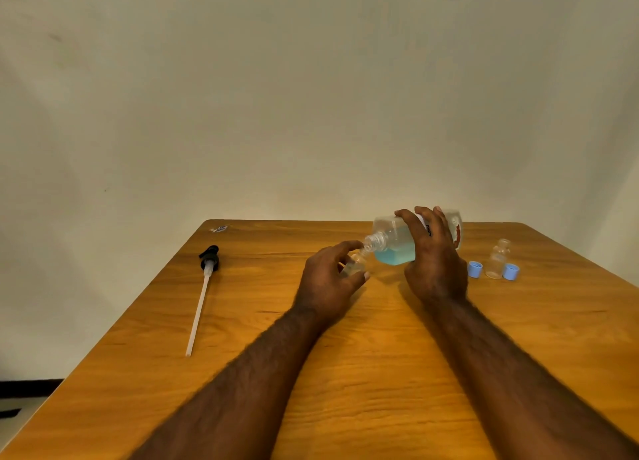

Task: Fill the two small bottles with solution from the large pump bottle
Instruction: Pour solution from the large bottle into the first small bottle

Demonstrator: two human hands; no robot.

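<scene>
Over the table (345,373), the right hand (434,262) grips the big bottle (394,242), tipped on its side with its open neck against the mouth of a small bottle (356,264) held in the left hand (328,286). The second small bottle (498,259) stands upright to the right between two blue caps (475,269). The pump (207,273) lies well apart on the left.

Of the person only two arms show: the left forearm (242,383) and the right forearm (518,373), both bare and covered in hair that thins out toward the wrists. The left hand (328,283) and the right hand (435,266) are bare too, with short-cut nails showing at a few fingertips. Slight blur hides any finer marks on the skin.
</scene>
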